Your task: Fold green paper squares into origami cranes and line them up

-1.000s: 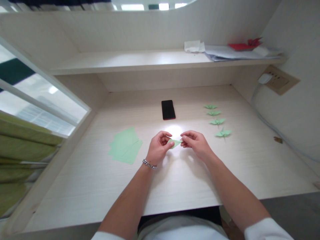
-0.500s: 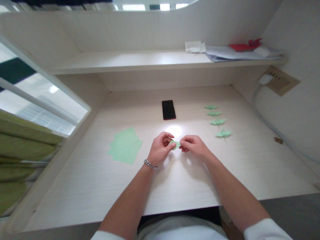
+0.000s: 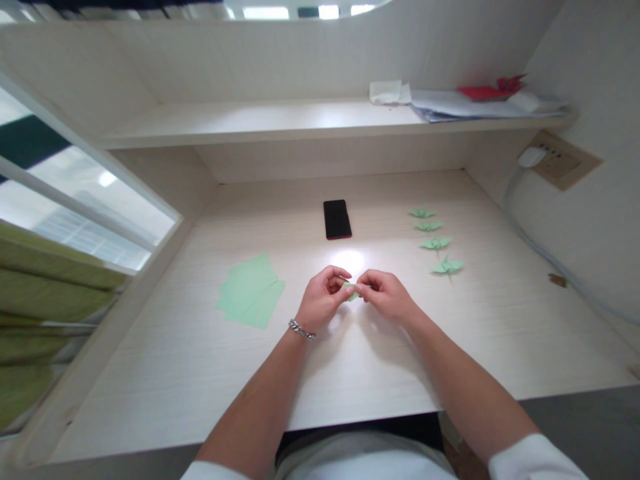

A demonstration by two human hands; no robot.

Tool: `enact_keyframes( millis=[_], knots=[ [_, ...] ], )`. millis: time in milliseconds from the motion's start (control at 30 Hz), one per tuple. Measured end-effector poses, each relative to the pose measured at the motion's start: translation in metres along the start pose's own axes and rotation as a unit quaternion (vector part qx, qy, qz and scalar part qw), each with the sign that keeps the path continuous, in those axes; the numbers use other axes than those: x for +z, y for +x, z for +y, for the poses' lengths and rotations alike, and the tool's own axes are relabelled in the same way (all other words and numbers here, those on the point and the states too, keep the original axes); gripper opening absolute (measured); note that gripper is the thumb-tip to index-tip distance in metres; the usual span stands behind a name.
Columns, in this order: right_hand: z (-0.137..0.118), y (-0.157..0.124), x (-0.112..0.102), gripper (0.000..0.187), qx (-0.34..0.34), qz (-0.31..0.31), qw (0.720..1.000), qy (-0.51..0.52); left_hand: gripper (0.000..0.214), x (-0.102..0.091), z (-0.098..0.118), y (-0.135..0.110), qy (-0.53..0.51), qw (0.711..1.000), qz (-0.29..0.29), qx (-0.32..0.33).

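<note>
A small folded piece of green paper [image 3: 351,291] is pinched between both my hands above the middle of the pale wooden desk [image 3: 350,373]. My left hand [image 3: 323,300], with a metal bracelet on its wrist, grips the piece's left end with curled fingers. My right hand [image 3: 386,295] pinches the right end, fingertips touching those of the left. Most of the piece is hidden by my fingers. A stack of flat green paper sheets [image 3: 250,291] lies to the left of my hands.
Several finished green paper cranes [image 3: 437,243] stand in a row to the right. A black phone [image 3: 337,219] lies further back. The shelf above holds papers [image 3: 450,105] and a red folded item [image 3: 487,89]. A wall socket with a white plug [image 3: 533,157] is at right.
My hands have drawn closer together, and the green piece has been folded smaller, so less of it shows between my fingertips.
</note>
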State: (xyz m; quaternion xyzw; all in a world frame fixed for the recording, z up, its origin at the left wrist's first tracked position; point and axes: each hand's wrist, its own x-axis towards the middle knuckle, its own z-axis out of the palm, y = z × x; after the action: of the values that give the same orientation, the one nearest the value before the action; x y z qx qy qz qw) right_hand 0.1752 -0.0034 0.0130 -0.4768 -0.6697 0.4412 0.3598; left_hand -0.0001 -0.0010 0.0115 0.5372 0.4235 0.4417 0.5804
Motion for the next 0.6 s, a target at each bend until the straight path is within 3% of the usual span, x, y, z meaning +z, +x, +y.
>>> enact_keyframes(
  millis=[200, 433, 600],
  knots=[
    [-0.0037, -0.0017, 0.0000, 0.018, -0.023, 0.015, 0.999, -0.018, 0.025, -0.0020, -0.0013, 0.0019, 0.048, 0.999, -0.016, -0.012],
    [-0.0070, -0.0023, 0.0020, 0.017, -0.030, 0.013, 0.999, -0.030, 0.017, -0.0004, -0.0018, 0.0005, 0.153, 0.986, 0.038, 0.047],
    [-0.0072, -0.0016, 0.0011, 0.018, -0.024, 0.058, 0.998, -0.021, 0.025, 0.0057, -0.0017, 0.0025, 0.055, 0.997, 0.056, 0.003]
  ],
)
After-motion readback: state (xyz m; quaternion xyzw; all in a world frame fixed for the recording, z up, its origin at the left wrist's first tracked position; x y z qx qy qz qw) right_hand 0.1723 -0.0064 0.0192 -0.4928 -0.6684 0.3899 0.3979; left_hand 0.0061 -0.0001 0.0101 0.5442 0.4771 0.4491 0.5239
